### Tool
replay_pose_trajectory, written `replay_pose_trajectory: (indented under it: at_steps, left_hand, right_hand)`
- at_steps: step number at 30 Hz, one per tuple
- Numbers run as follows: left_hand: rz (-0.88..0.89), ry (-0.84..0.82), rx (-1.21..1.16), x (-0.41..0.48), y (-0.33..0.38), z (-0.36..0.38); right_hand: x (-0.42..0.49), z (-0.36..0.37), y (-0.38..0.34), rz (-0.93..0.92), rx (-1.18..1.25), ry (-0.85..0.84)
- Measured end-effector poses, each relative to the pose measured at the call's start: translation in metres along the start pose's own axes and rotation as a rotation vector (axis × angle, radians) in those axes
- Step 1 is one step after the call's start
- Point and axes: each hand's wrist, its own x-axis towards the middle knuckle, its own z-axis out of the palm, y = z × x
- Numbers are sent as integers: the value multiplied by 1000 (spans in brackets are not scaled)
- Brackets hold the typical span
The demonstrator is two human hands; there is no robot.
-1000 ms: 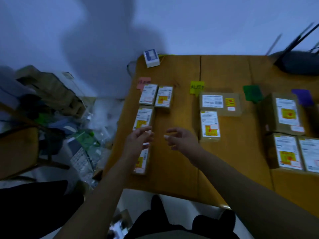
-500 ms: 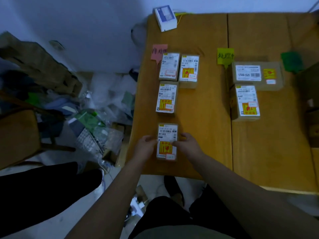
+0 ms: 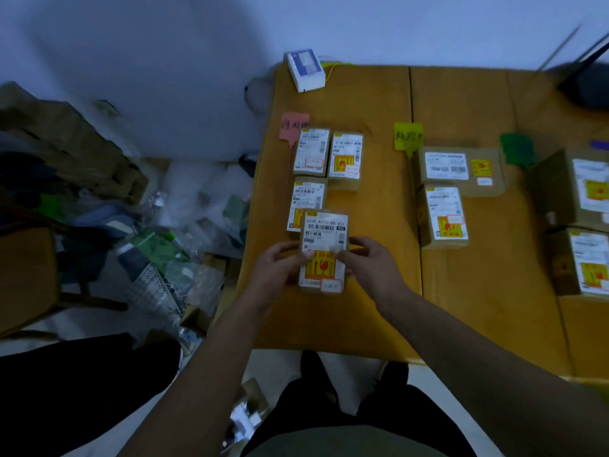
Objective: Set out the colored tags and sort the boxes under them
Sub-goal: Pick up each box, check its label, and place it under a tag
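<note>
Both hands are wrapped around one small labelled box (image 3: 324, 249): the left hand (image 3: 276, 272) grips its left edge and the right hand (image 3: 372, 268) its right edge, fingers curled over the sides and label facing up. It sits over the near-left part of the wooden table (image 3: 362, 318) and covers the near end of another box (image 3: 308, 201) at its 12 o'clock. Further that way are two more boxes under a pink tag (image 3: 294, 126). At 2 o'clock a yellow tag (image 3: 408, 136) has two boxes below it, then a green tag (image 3: 517, 150) and bigger cartons (image 3: 583, 189) at 3. A white box (image 3: 304, 70) sits on the far corner by the pale wall (image 3: 164, 61). The floor at 9 o'clock is a messy pile of bags and packaging (image 3: 184, 232)
</note>
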Motion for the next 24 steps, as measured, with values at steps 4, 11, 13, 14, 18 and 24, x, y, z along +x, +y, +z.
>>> replay_pose_trajectory:
  at_steps: [4,11,13,14,18,24]
  left_hand:
    - [134,-59,-51,-19,62,15]
    - [338,-165,-39,-59,142,46]
    - [376,-180,-46,-67,152,53]
    - [387,-185,-50,-71,155,57]
    - [409,-206,-39,-80,162,68]
    - [399,-208,-15,-77,158,77]
  right_hand:
    - [-17,-34,-48,-134,78,-14]
    - [-49,-85,-116,-347,298,-145]
    - [-56,-95,-125,-389,314,-146]
    - [-59,-99,-128,-402,315,-141]
    - [-64,-111,-132,-432,311,-127]
    - [-56,-120,-121,-430,296,-126]
